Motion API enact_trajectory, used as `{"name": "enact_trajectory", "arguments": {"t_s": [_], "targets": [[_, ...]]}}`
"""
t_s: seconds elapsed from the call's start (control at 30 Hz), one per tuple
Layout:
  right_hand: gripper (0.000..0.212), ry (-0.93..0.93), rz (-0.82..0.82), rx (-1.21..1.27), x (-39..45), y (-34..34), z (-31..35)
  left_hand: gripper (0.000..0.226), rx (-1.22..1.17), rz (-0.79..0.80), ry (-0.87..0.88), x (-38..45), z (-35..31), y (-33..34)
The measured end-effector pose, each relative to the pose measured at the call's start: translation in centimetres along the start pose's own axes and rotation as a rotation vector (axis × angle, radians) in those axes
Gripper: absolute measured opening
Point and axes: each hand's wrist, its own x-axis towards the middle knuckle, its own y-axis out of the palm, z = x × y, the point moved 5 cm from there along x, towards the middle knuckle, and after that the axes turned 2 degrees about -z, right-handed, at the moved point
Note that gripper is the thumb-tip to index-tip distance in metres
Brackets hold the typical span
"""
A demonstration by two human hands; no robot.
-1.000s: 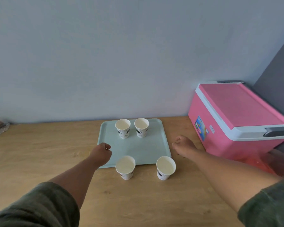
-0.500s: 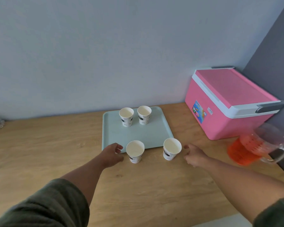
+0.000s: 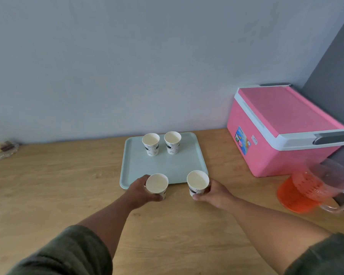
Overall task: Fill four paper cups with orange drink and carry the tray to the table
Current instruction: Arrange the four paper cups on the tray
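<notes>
Both hands have closed in, left hand [image 3: 142,190] and right hand [image 3: 216,192] each gripping one of four paper cups [image 3: 157,184].

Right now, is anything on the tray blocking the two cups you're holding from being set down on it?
Nothing visible. The left hand and right hand each hold a cup at the tray near edge; the tray's front half is bare, and the two back cups stand near its far edge.
</notes>
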Motion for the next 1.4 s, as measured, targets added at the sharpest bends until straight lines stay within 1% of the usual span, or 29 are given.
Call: {"name": "enact_trajectory", "arguments": {"t_s": [0.07, 0.17, 0.27, 0.33, 0.43, 0.67, 0.9, 1.13, 1.3, 1.4], "targets": [[0.06, -0.015, 0.044, 0.018, 0.3, 0.1, 0.7, 0.071, -0.015, -0.01, -0.002, -0.2, -0.4, 0.5], [0.05, -0.05, 0.11, 0.042, 0.9, 0.3, 2.2, 0.066, -0.031, -0.026, -0.006, -0.3, -0.5, 0.3], [0.054, -0.094, 0.131, 0.041, 2.0, 0.5, 3.9, 0.064, -0.043, -0.079, -0.01, -0.1, -0.9, -0.8], [0.058, -0.119, 0.12, 0.032, 2.8, 0.6, 4.9, 0.065, -0.046, -0.112, -0.017, 0.2, -1.2, -1.6], [0.059, -0.146, 0.103, 0.008, 3.9, 0.8, 6.3, 0.066, -0.064, -0.169, -0.039, 0.9, -1.7, -2.7], [0.066, -0.144, 0.067, -0.045, 5.9, 1.6, 7.9, 0.061, -0.042, -0.301, -0.052, 2.1, -1.9, -3.8], [0.077, -0.081, 0.04, -0.061, 8.3, 3.3, 7.8, 0.06, -0.052, -0.297, -0.044, 3.9, -1.4, -3.3], [0.073, -0.059, 0.036, -0.061, 9.9, 4.1, 7.5, 0.065, -0.032, -0.296, -0.036, 5.8, -0.9, -3.1], [0.076, -0.051, 0.019, -0.061, 11.0, 4.4, 7.2, 0.064, -0.061, -0.289, -0.034, 6.7, -0.8, -2.9], [0.074, -0.051, 0.02, -0.05, 11.3, 4.5, 7.1, 0.063, -0.059, -0.291, -0.041, 7.1, -0.7, -2.6]]}}
